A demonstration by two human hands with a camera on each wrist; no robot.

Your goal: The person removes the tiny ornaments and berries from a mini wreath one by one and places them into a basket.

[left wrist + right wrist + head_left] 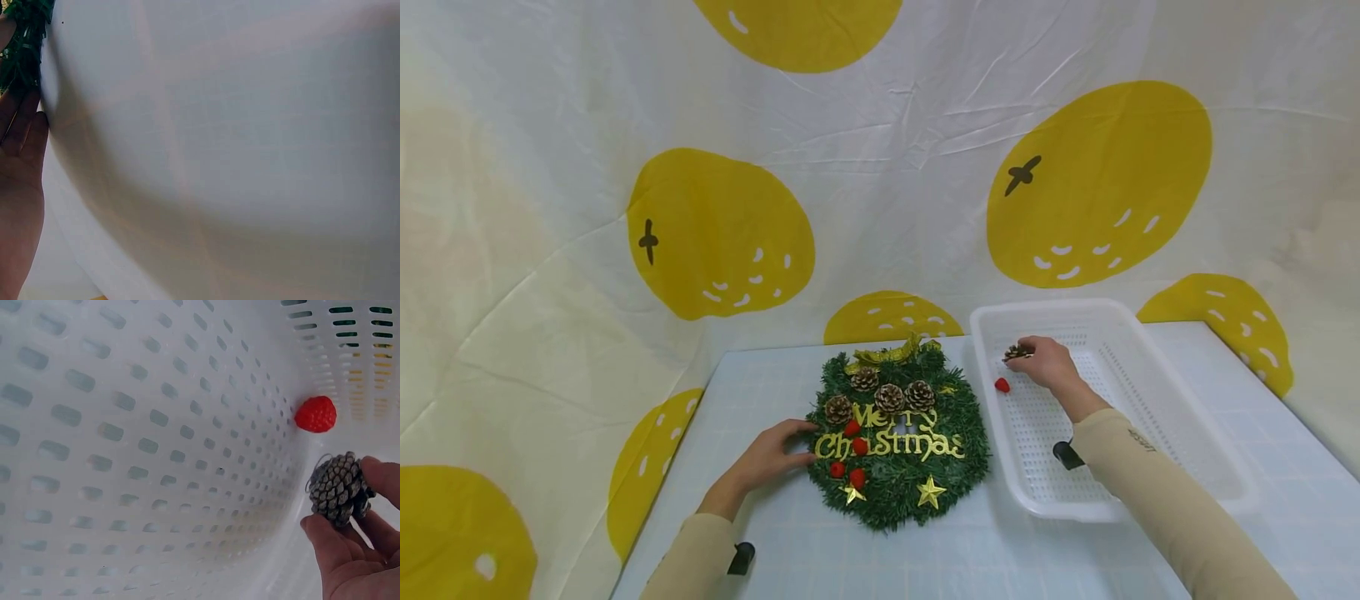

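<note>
A green wreath (891,512) lies on the table with gold "Merry Christmas" lettering (925,446), several pinecones, red berries and gold stars on it. The left hand (769,454) touches the wreath's left edge, thumb and fingers spread; the left wrist view shows its fingers (25,125) against the greenery (25,56). Inside the white basket, the right hand (1051,367) pinches a pinecone (1018,352) between thumb and fingers. In the right wrist view this pinecone (337,490) has a thin wire loop. A red berry (316,414) lies near it in the basket.
The white perforated basket (1187,383) stands right of the wreath, its left rim close to the greenery. Behind the table (760,375) hangs a pale cloth (895,225) with yellow fruit shapes.
</note>
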